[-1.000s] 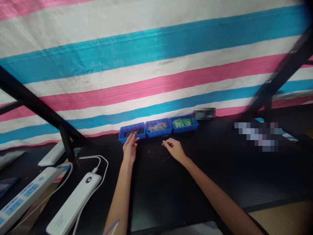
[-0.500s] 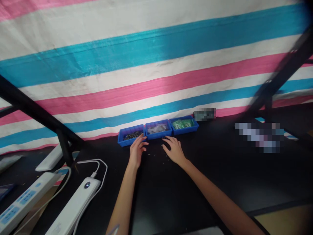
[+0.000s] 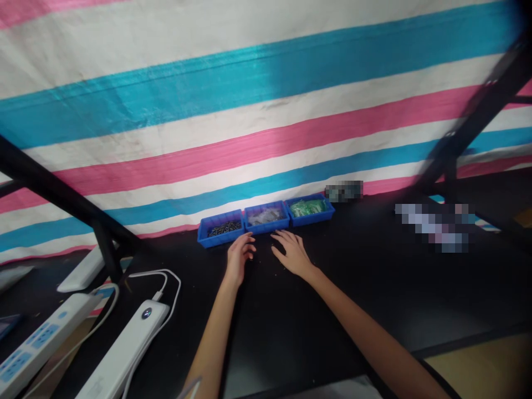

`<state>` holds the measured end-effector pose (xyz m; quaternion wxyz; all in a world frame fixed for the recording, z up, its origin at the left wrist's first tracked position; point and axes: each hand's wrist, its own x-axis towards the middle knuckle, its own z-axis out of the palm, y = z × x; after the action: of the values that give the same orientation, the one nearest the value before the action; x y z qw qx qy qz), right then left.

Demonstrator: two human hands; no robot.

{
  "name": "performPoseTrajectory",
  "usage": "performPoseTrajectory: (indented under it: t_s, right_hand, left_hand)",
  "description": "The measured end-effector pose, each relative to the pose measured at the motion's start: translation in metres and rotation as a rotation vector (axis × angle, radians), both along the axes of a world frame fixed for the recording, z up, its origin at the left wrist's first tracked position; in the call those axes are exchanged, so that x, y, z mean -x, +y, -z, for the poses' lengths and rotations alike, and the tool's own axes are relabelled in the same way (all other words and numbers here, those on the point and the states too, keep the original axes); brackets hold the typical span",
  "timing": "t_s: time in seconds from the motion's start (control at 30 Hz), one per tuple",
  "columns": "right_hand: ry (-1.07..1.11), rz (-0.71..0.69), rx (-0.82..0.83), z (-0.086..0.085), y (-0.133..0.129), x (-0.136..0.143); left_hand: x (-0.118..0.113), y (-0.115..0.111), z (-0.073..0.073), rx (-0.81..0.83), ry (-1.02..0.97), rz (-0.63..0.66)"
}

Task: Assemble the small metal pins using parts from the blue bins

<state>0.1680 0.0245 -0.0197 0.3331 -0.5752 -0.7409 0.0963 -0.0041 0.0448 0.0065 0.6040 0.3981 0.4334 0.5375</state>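
Note:
Three blue bins stand in a row at the back of the black table (image 3: 274,310). In the left bin (image 3: 220,241) lie many small dark pieces, perhaps screws (image 3: 224,228). The middle bin (image 3: 266,226) holds clear plastic bags (image 3: 265,216), and the right bin (image 3: 313,219) holds green-and-clear packets (image 3: 307,207). My left hand (image 3: 239,257) is just in front of the left and middle bins, fingers loosely curved and apart, with nothing in it. Close to the middle bin's front, my right hand (image 3: 293,254) has its fingers spread, palm down, and is likewise bare.
On the left are a white power bank (image 3: 124,349) with a white cable (image 3: 177,293) and a white power strip (image 3: 45,338). Black frame legs (image 3: 449,144) slope at both sides. Behind hangs a striped sheet (image 3: 249,138). Two blurred-out items lie at the right.
My left hand has moved slightly right and back from the left bin, nearer my right hand. My right hand has barely shifted. The whole view has drifted a little.

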Motion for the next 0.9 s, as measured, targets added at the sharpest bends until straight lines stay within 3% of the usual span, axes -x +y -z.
performPoseTrajectory:
  t_s: [0.37,0.67,0.9]
  right_hand:
    - [0.072,-0.057,0.002,-0.004,-0.001,0.000]
    - [0.123,-0.015,-0.022,-0.002,0.001,0.000]
    - [0.147,0.011,-0.022,-0.004,0.001,0.000]
  left_hand:
    - [-0.002,0.000,0.000,0.015,0.045,0.012]
    - [-0.004,-0.001,0.002,-0.003,0.053,0.012]
    - [-0.012,-0.004,0.007,-0.111,0.294,0.042]
